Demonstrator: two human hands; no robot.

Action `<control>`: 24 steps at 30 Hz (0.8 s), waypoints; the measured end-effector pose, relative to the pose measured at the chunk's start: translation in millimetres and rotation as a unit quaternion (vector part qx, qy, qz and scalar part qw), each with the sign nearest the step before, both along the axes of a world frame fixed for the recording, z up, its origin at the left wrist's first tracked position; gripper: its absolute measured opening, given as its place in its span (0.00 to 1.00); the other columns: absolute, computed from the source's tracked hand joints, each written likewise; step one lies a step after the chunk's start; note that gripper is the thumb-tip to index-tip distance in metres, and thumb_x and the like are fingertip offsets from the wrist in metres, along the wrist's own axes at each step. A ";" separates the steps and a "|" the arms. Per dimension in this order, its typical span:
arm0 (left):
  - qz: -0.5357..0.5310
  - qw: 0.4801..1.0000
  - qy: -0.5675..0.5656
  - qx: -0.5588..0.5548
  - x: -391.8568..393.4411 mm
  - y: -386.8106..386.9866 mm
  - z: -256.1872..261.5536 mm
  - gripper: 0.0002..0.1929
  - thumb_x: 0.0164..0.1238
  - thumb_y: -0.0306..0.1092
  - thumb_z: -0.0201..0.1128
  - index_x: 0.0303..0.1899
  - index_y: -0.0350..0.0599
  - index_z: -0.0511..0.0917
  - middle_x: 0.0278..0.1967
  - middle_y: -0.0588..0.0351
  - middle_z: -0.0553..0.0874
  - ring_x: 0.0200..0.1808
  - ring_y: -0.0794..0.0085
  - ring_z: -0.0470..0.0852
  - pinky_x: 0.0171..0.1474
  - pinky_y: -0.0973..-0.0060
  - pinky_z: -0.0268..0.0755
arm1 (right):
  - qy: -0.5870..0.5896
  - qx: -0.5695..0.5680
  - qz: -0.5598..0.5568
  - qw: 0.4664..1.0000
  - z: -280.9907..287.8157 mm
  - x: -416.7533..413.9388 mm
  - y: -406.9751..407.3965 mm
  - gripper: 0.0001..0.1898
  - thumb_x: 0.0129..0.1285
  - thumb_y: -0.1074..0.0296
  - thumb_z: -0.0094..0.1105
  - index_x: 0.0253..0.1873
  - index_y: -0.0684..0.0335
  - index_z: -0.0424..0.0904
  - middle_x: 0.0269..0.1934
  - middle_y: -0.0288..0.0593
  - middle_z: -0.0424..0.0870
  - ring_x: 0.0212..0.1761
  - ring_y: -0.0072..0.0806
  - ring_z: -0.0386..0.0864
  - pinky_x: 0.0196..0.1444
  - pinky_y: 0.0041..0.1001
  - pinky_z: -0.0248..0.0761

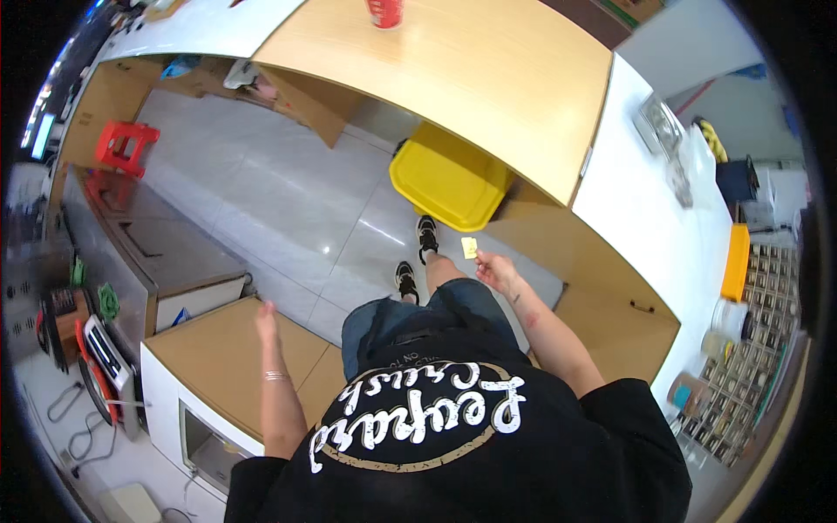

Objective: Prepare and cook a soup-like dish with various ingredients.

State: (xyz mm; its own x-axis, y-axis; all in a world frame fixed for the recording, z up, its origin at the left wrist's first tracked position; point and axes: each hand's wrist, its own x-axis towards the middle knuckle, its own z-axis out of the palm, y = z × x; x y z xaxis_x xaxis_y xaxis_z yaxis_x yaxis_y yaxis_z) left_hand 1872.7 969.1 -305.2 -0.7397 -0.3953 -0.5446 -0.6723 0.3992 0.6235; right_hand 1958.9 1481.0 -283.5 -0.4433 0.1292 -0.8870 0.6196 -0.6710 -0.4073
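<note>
My right hand (pixel 495 269) pinches a small yellow paper slip (pixel 469 248) between thumb and fingers; the slip bears writing. It is held over the floor, just below a large yellow plastic bin lid (pixel 451 180) in the picture. My left hand (pixel 267 320) hangs near the edge of a light brown cabinet top (pixel 216 340); nothing shows in it, and its fingers are too small and foreshortened to tell how they are set.
A wooden-topped counter (pixel 471 78) with a red cup (pixel 384 13) curves across the front. Red plastic stools (pixel 127 147) stand at the left. A white counter (pixel 637 216) runs along the right, near a small-compartment rack (pixel 752 353). Cables (pixel 82 425) lie at lower left.
</note>
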 end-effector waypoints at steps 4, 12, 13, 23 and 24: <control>0.058 0.977 -0.201 0.030 133.3 13.6 -28.1 0.21 0.64 0.42 0.53 0.49 0.30 0.73 0.46 0.45 0.78 0.48 0.66 0.75 0.53 0.72 0.64 | -0.045 -0.002 0.057 0.997 -27.8 -18.7 -8.8 0.07 0.59 0.65 0.58 0.34 0.61 0.74 0.26 0.33 0.74 0.25 0.20 0.70 0.32 0.24 0.72; 0.087 0.980 -0.178 0.033 263.4 -61.5 -8.4 0.19 0.62 0.40 0.54 0.42 0.29 0.76 0.38 0.49 0.82 0.40 0.66 0.78 0.46 0.72 0.68 | -0.038 0.066 0.131 0.988 -88.6 -83.2 -41.0 0.08 0.60 0.65 0.55 0.31 0.63 0.73 0.21 0.35 0.72 0.19 0.23 0.69 0.24 0.27 0.70; 0.087 0.976 -0.197 0.022 258.2 -58.8 -0.6 0.19 0.62 0.40 0.54 0.42 0.29 0.76 0.37 0.50 0.82 0.40 0.66 0.78 0.46 0.72 0.69 | -0.029 0.088 0.097 0.991 -96.4 -92.2 -36.6 0.09 0.60 0.65 0.54 0.31 0.63 0.73 0.20 0.36 0.72 0.18 0.24 0.69 0.22 0.27 0.70; -0.103 0.968 0.053 0.222 -17.7 177.6 35.2 0.04 0.57 0.26 0.59 0.29 0.37 0.73 0.24 0.53 0.77 0.27 0.73 0.80 0.27 0.79 0.75 | 0.042 0.475 0.281 0.833 29.5 -47.3 -9.6 0.14 0.50 0.56 0.64 0.25 0.62 0.82 0.17 0.47 0.78 0.18 0.33 0.75 0.25 0.34 0.67; -0.124 0.959 0.061 0.245 -29.0 217.0 40.1 0.09 0.61 0.32 0.57 0.25 0.38 0.70 0.25 0.52 0.78 0.25 0.70 0.80 0.27 0.75 0.76 | 0.130 0.540 0.281 0.783 54.5 -42.4 -17.5 0.16 0.53 0.52 0.61 0.26 0.61 0.82 0.19 0.48 0.79 0.20 0.38 0.76 0.26 0.35 0.68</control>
